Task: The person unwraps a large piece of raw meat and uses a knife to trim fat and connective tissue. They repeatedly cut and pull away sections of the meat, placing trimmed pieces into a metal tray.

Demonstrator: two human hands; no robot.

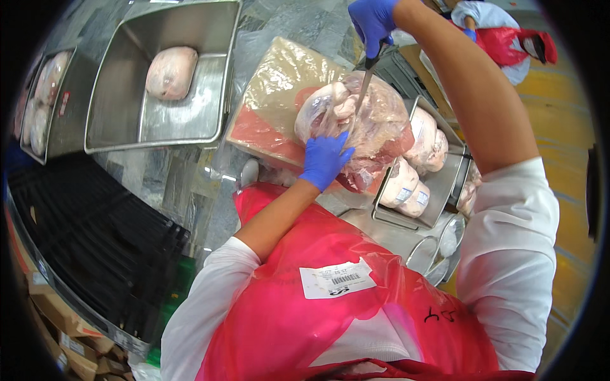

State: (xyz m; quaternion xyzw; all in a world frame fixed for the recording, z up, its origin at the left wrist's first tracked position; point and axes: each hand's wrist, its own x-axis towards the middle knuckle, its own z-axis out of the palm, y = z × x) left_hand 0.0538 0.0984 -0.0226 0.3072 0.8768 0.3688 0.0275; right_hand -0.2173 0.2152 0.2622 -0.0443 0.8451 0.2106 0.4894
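Observation:
A large raw piece of meat, pale with fat and partly in glossy plastic film, lies in front of me over a film-covered box. My right hand, in a blue glove, is raised and closed round the dark handle of a knife. Its blade slants down across the meat, with the tip close to my left hand. That hand, also gloved in blue, rests on the near left side of the meat, its fingers apart.
A deep steel tub at the far left holds one wrapped piece of meat. Another steel tub stands beyond it. To the right, a steel pan holds several packed pieces. A co-worker in a red apron is at the upper right.

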